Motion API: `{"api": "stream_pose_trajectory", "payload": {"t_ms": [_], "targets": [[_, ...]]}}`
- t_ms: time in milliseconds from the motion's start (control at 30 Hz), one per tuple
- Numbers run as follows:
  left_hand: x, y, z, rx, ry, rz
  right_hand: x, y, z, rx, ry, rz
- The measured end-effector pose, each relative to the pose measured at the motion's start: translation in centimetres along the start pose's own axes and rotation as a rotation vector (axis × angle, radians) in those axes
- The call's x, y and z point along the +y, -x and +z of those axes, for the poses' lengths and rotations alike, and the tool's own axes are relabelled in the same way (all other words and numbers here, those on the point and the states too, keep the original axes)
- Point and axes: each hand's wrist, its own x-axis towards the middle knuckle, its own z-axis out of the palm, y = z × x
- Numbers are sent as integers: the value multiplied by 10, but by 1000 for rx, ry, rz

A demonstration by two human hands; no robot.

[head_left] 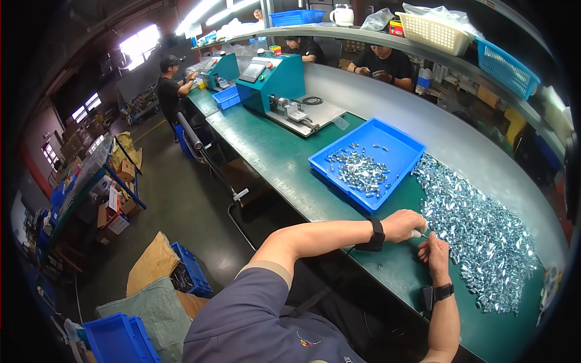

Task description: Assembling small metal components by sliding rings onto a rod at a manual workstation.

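Observation:
My left hand [404, 226] is closed, with white coverings on its fingertips. Just below it, my right hand [436, 253] has its fingers pinched together. Their fingertips meet over the bench edge of a large pile of small shiny metal parts [478, 233]. Something thin shows between the fingertips, too small to make out. Beyond my left hand lies a shallow blue tray [403, 140], holding a loose heap of similar metal parts [361, 170] toward its near left side.
The green workbench [275, 166] runs away to the far left. On it stand a teal machine [272, 81] with a metal fixture and a smaller blue bin [227, 97]. A shelf above carries baskets [433, 31]. Other people work across the bench and at its far end.

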Motion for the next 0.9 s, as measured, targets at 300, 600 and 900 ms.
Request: {"api": "stream_pose_trajectory", "payload": {"t_ms": [300,600,900], "targets": [[-2,4,-2,12,46,-94,-6,3,9,67,-51,-110],[-2,6,-2,-3,13,-98,0,0,5,21,-51,-134],[1,6,-4,-5,17,-79,1,1,1,-7,-37,-72]]}}
